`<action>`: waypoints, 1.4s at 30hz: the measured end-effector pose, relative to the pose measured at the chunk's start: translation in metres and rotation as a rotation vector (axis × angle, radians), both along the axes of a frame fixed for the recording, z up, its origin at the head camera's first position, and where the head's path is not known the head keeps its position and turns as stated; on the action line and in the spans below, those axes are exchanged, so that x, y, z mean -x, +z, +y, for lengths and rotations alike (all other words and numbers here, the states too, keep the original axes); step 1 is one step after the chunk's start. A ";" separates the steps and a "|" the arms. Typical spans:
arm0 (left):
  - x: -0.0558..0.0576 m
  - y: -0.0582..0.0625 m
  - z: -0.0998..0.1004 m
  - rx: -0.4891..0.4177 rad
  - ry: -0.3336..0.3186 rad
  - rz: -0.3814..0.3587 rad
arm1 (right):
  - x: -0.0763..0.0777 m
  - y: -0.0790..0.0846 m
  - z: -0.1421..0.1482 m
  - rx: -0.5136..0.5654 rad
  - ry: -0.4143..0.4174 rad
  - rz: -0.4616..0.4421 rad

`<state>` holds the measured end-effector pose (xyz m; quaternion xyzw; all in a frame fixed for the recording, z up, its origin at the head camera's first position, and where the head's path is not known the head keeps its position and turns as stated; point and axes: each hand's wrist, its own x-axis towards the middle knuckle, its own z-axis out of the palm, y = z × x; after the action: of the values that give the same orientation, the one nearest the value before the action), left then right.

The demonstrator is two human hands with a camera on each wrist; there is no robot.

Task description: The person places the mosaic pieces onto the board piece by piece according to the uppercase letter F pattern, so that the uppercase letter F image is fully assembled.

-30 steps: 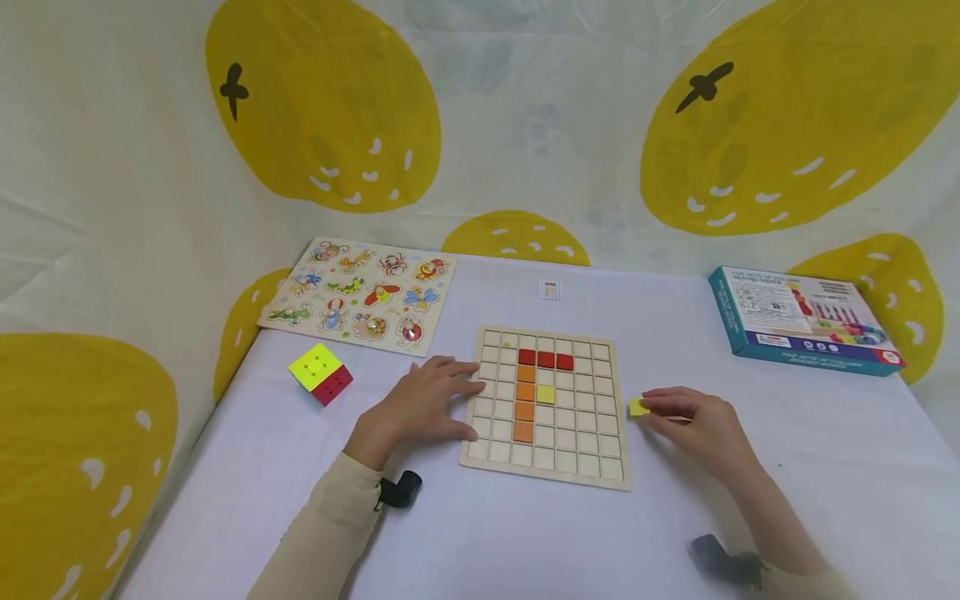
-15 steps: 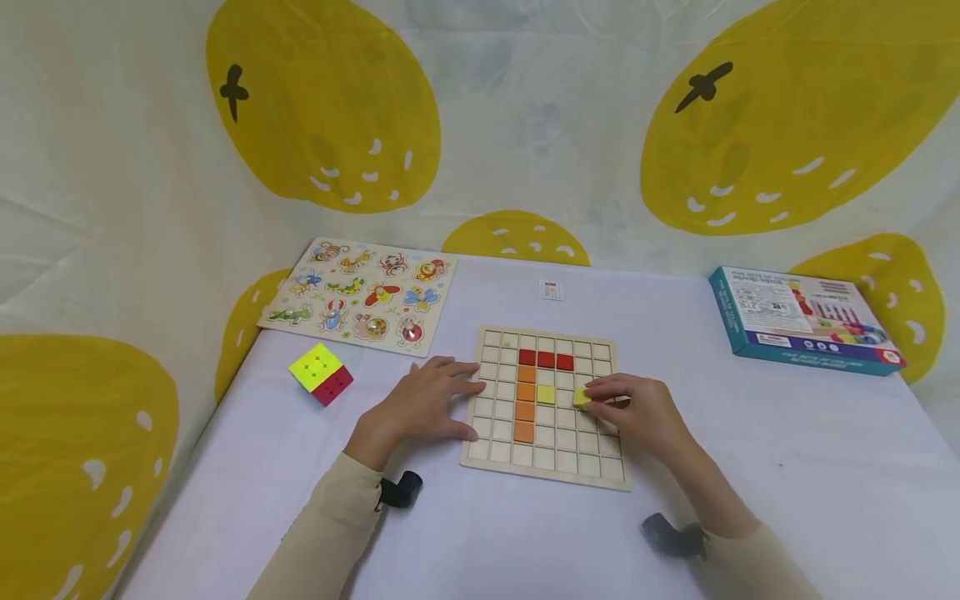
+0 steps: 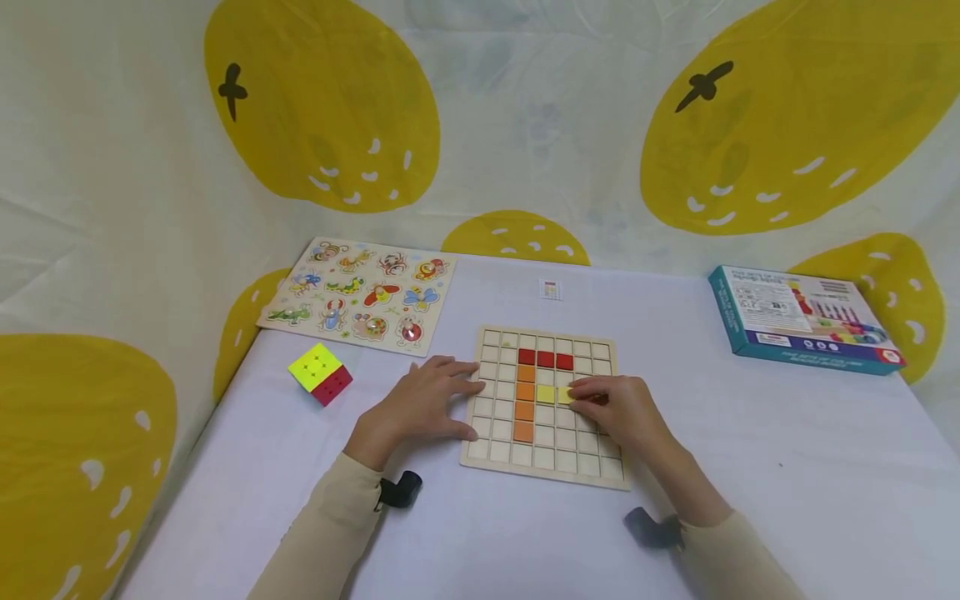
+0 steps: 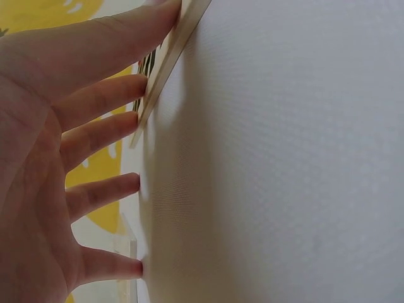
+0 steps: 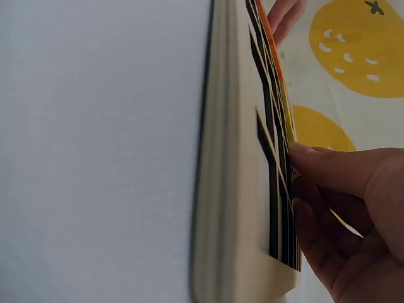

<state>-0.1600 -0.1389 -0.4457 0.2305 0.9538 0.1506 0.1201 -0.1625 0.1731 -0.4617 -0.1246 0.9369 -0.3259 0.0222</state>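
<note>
A wooden grid board [image 3: 546,473] lies flat before me, with red tiles [image 3: 546,359] in a row, a column of orange tiles [image 3: 523,412] and one yellow tile [image 3: 545,394] beside that column. My right hand [image 3: 618,407] pinches a second yellow tile [image 3: 564,395] at the cell just right of the first one; its fingertips cover part of it. In the right wrist view, thumb and fingers [image 5: 334,170] meet over the board. My left hand [image 3: 420,404] touches the board's left edge with spread fingers. Its thumb [image 4: 95,47] reaches the edge in the left wrist view.
An insect puzzle board [image 3: 358,296] lies at the back left, with a puzzle cube [image 3: 321,373] in front of it. A small patterned card [image 3: 551,290] lies behind the grid. At the back right is a teal toy box [image 3: 806,321].
My right hand has moved left from beside the board, bringing the yellow tile over to the cell next to the other yellow one. The left hand has stayed put.
</note>
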 end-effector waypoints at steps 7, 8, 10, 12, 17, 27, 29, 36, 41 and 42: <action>0.000 0.001 0.000 -0.002 0.001 0.001 | 0.001 0.000 -0.003 -0.012 -0.021 -0.016; 0.000 0.001 0.000 -0.001 0.001 0.002 | 0.001 0.000 -0.003 -0.013 -0.022 -0.018; 0.000 0.002 0.000 -0.007 0.001 0.002 | 0.001 0.000 -0.003 -0.005 -0.023 -0.026; 0.000 0.002 0.000 -0.007 0.000 0.004 | 0.001 0.001 -0.003 0.003 -0.019 -0.032; -0.001 0.002 0.000 -0.007 0.001 0.000 | 0.000 0.003 -0.003 0.004 -0.006 -0.046; -0.002 0.000 -0.001 -0.005 -0.001 0.002 | -0.001 0.002 -0.003 -0.005 -0.013 -0.040; -0.002 0.000 -0.001 -0.001 -0.003 0.000 | -0.001 0.002 -0.003 -0.007 -0.013 -0.036; 0.002 0.000 -0.001 0.011 -0.013 0.008 | -0.002 0.000 -0.004 -0.021 0.005 0.010; 0.002 -0.001 -0.002 0.030 -0.027 -0.008 | -0.004 0.000 -0.004 -0.009 0.044 0.045; 0.002 -0.002 -0.003 0.039 -0.032 -0.011 | -0.005 0.000 -0.003 0.001 0.049 0.044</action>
<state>-0.1620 -0.1422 -0.4474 0.2423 0.9522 0.1311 0.1322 -0.1579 0.1704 -0.4619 -0.1548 0.9337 -0.3228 0.0097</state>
